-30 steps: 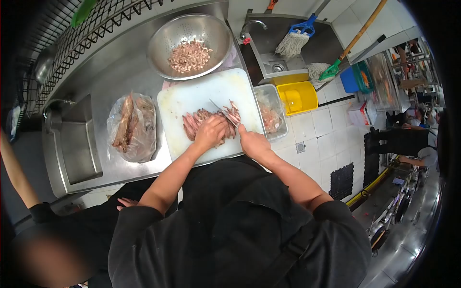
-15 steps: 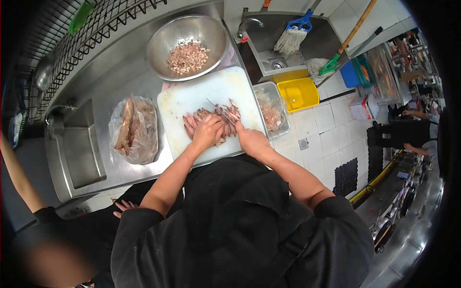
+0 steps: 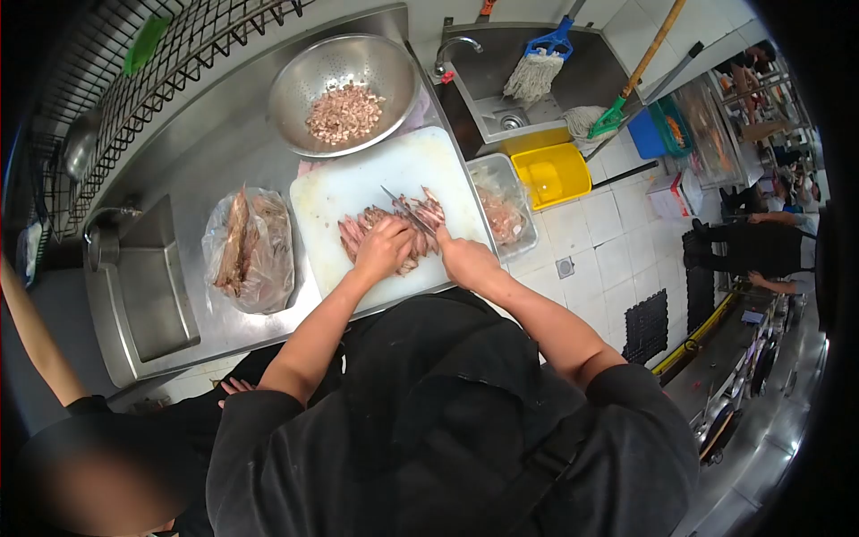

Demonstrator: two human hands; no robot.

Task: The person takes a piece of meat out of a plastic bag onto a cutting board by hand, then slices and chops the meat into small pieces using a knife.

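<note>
Strips of pinkish-brown meat (image 3: pixel 354 230) lie side by side across a white cutting board (image 3: pixel 335 188). My left hand (image 3: pixel 385 250) presses down on the strips, fingers curled over them. In my right hand (image 3: pixel 469 264) is a knife (image 3: pixel 407 208), gripped by its handle. The blade slants up and left across the meat, just right of my left fingertips. Beyond the board, a steel colander (image 3: pixel 291 103) holds small diced pieces of meat (image 3: pixel 344 114). A clear plastic bag (image 3: pixel 275 285) with larger brownish meat pieces (image 3: pixel 234 242) stands to the left of the board.
A small sink (image 3: pixel 161 286) is at the left of the steel counter. Right of the board are a clear tub (image 3: pixel 488 170) with pale contents and a yellow bucket (image 3: pixel 550 174). Mops (image 3: pixel 535 73) stand in and beside a deep sink. Another person (image 3: pixel 134 447) is close on my left.
The knife's blade has turned and shows more of its flat side. Both hands stay in nearly the same place on the board. The view has shifted slightly.
</note>
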